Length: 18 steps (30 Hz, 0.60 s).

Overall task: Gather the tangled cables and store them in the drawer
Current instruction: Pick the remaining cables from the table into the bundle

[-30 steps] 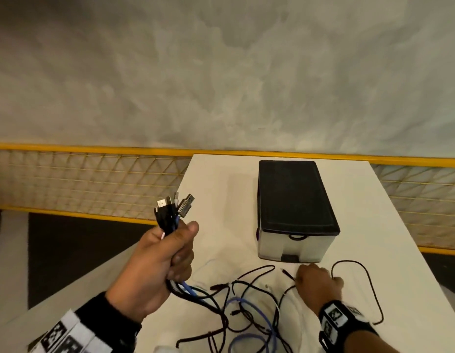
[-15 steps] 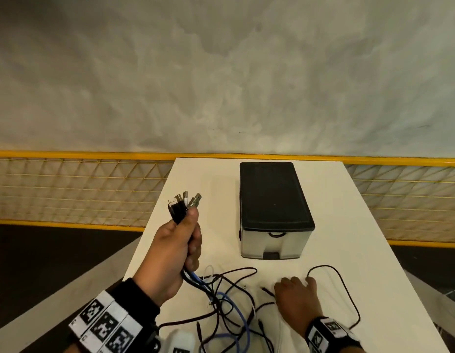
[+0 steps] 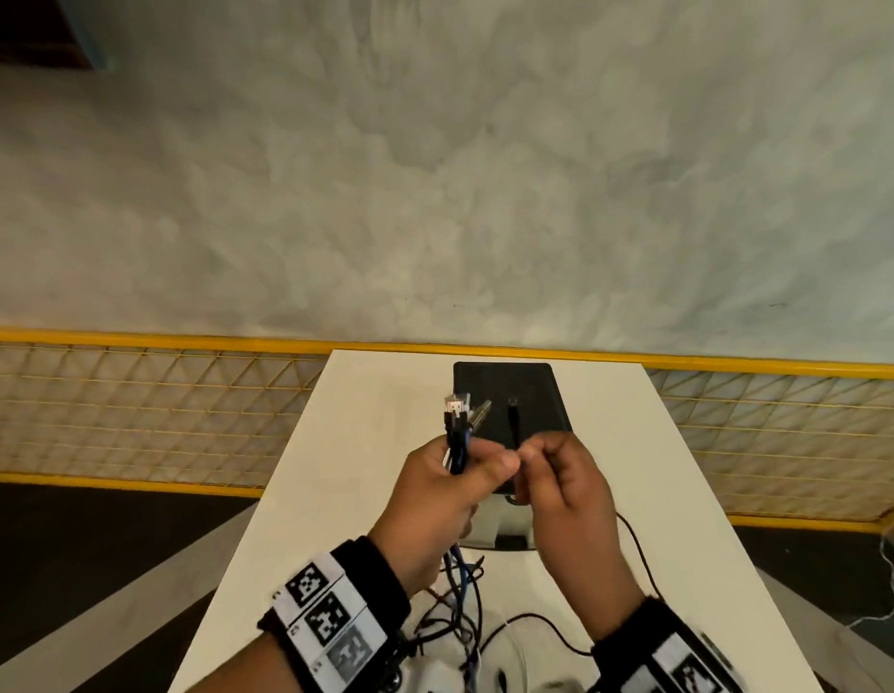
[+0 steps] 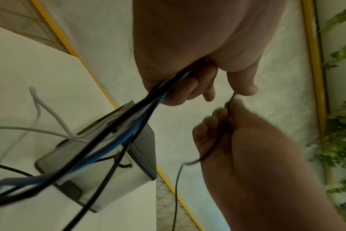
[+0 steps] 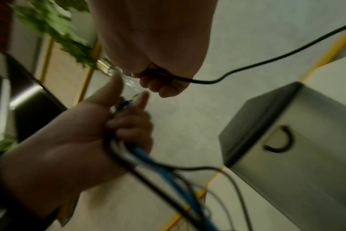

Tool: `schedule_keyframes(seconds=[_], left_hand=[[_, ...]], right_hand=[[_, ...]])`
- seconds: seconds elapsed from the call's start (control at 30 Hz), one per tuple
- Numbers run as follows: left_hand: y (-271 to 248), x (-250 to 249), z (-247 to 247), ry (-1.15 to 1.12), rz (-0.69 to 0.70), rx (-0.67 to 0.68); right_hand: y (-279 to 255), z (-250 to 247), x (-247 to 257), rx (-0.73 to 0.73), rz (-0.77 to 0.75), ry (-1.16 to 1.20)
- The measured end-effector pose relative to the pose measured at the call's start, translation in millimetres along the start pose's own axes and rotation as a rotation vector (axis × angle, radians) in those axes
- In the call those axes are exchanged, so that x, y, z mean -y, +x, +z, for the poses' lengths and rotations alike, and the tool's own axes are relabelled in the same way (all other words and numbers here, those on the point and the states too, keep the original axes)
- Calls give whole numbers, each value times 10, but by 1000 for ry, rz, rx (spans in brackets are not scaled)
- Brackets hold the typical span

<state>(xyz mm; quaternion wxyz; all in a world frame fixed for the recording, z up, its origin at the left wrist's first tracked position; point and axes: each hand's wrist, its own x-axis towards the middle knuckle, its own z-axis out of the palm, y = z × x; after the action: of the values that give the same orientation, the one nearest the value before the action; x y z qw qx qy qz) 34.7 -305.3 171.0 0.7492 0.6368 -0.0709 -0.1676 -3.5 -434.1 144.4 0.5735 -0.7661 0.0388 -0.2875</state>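
Cables (image 3: 457,445): right hand (image 3: 565,485) lifted, now beside bundle.

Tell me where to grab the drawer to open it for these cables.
Hook fingers into the black loop handle high on the drawer box's front face, coming from the person's side. The front faces them and the loop stands proud. Both hands hold cables now.
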Motion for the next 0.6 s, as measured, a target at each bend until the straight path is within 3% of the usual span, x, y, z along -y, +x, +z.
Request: schedule_keyframes(seconds=[0.27, 0.43, 0.53, 0.6], left_hand=[[-91, -50, 160, -56, 105, -8], [-16, -70, 62, -60, 101, -135], [100, -187, -134, -141, 122, -205], [167, -356, -378, -317, 166, -222]], right_hand=[[11, 5, 235, 86, -3, 47], [-94, 19, 152, 202, 143, 185], [-193, -16, -102, 376, 106, -114], [-267, -122, -365, 503, 89, -399]])
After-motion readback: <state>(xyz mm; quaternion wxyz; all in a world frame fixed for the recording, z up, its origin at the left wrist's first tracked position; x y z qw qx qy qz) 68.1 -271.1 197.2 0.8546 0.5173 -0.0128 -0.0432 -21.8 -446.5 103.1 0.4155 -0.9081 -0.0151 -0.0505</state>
